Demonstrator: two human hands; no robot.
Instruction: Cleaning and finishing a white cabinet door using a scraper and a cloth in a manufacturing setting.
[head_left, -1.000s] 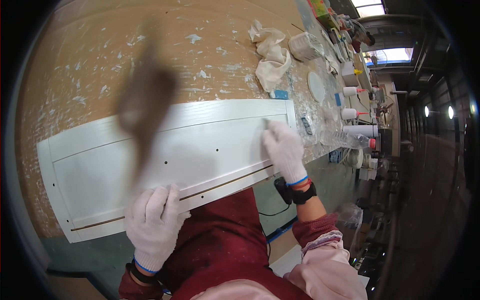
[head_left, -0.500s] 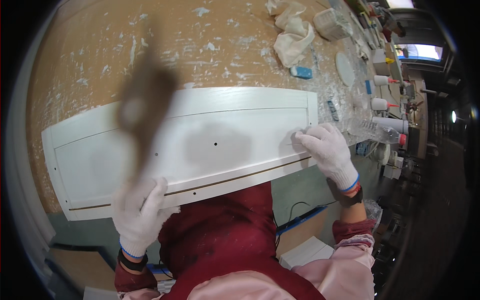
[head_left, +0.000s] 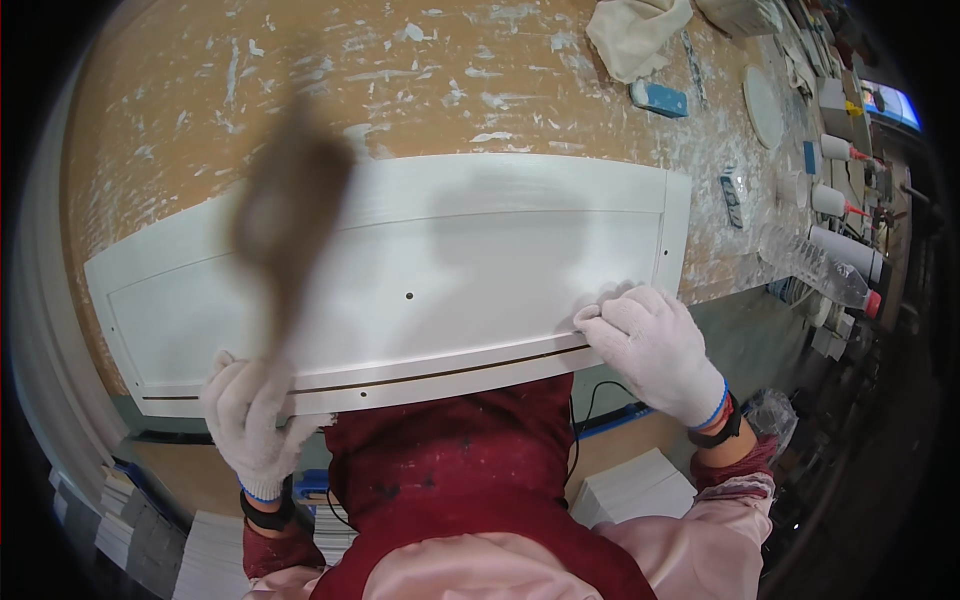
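Observation:
A long white panel (head_left: 480, 270) with a recessed middle, a dark groove along its near side and several small holes lies across the workbench. Its near edge reaches over the bench toward my red apron (head_left: 450, 440). In a white knit glove, my left hand (head_left: 250, 415) grips the panel's near edge at the left. My right hand (head_left: 650, 345), gloved the same way, rests on the near right part of the panel, fingers curled and thumb pressed in. Whatever sits in that pinch is hidden.
The paint-spotted bench (head_left: 480, 90) holds a blue block (head_left: 660, 98), a cream cloth (head_left: 635, 35), a round white disc (head_left: 763, 108) and a clear plastic bottle (head_left: 815, 265) on the right. White boards (head_left: 635, 490) stand below. A brown blur (head_left: 295, 200) covers part of the view.
The view has shifted, so bench items appear farther right. My right hand has come nearer to the panel's near edge, its fingers more curled. My left hand keeps its grip.

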